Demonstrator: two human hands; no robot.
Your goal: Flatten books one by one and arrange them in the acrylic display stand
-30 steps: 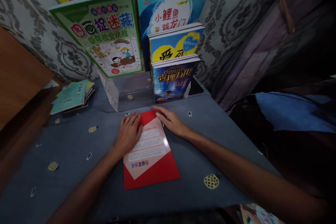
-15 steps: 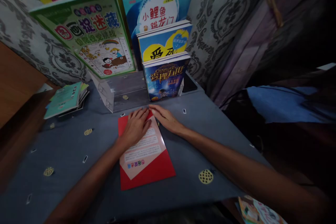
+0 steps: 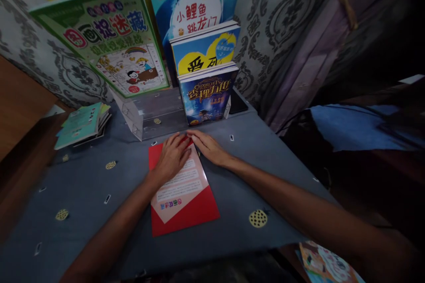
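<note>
A thin red and pink book point(image 3: 186, 225) lies flat on the cloth-covered table, its printed text upside down to me. My left hand point(image 3: 172, 157) rests palm down across the upper part of the book, fingers stretched out. At the book's far right corner is my right hand point(image 3: 209, 148), its fingers straight and pointing toward the left fingertips. Its fingertips touch the corner, and the thumb side is partly hidden. Neither hand grips anything that I can see.
Behind the hands, a clear book stand point(image 3: 136, 126) sits near a green picture book point(image 3: 109, 35) and a dark blue book point(image 3: 206, 97), both upright. A stack of books point(image 3: 81, 126) lies at the left. Grey patterned cloth point(image 3: 133, 252) covers the table. Another book point(image 3: 327, 265) shows below the right edge.
The view has shifted slightly, so everything appears a little higher and further left. Both hands stay in the same place on the book.
</note>
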